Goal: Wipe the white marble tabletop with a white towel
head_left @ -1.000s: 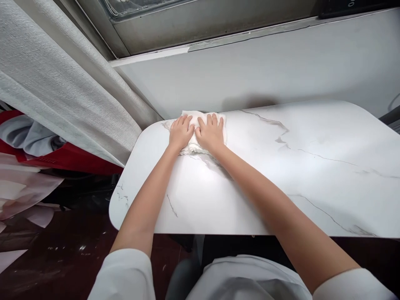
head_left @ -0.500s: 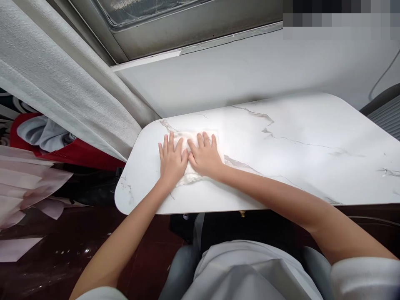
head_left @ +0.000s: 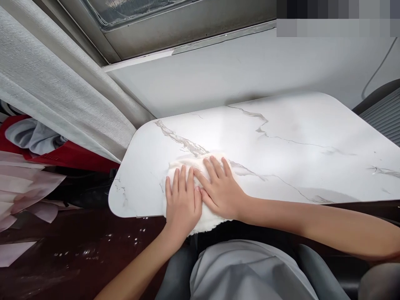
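Observation:
A white cloth [head_left: 183, 161] lies on the white marble-look table [head_left: 281, 141], at its near edge, with part of it hanging over. My left hand [head_left: 182, 203] presses flat on the cloth, fingers stretched out and close together. My right hand [head_left: 220, 189] lies flat beside it on the cloth, fingers spread, touching the left hand. Most of the cloth is hidden under the two hands.
A grey curtain [head_left: 56, 83] hangs at the left, with red and grey fabric [head_left: 34, 141] below it. A window frame [head_left: 175, 25] and a pale wall [head_left: 250, 71] stand behind the table. Dark glossy floor [head_left: 68, 254] lies at the lower left. A grey chair [head_left: 381, 108] is at the right.
Both hands have drawn the cloth across the table from its far left corner toward me, down to the near edge, where it now overhangs.

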A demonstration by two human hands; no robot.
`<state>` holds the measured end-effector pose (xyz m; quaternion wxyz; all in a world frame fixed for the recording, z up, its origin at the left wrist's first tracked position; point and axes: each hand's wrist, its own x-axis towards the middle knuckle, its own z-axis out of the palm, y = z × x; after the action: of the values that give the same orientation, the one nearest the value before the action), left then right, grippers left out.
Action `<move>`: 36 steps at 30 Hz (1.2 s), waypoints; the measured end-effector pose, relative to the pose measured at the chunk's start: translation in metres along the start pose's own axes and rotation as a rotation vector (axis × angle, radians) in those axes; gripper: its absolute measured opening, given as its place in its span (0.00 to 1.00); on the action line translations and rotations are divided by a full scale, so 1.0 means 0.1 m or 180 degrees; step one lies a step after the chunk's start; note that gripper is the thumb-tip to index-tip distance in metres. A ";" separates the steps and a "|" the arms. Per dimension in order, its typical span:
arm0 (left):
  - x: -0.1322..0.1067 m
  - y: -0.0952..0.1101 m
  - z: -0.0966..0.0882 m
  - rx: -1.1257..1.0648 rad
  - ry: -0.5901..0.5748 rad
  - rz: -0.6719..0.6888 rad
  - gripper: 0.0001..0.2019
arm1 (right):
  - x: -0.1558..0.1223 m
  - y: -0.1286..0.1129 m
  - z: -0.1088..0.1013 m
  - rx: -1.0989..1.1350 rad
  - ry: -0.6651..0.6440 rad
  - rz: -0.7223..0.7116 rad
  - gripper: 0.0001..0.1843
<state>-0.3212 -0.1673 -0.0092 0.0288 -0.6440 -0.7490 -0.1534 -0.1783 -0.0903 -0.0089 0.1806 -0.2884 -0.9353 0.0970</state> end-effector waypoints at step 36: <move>2.71 -0.19 0.67 -0.0390 0.0179 -0.0134 0.21 | 1.84 1.58 0.07 -0.0019 0.0093 0.1108 0.28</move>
<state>-0.3747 0.1072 -0.0114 0.0071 -0.6241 -0.7504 -0.2176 -0.2426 0.1439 -0.0082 0.1737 -0.4479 -0.8688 0.1199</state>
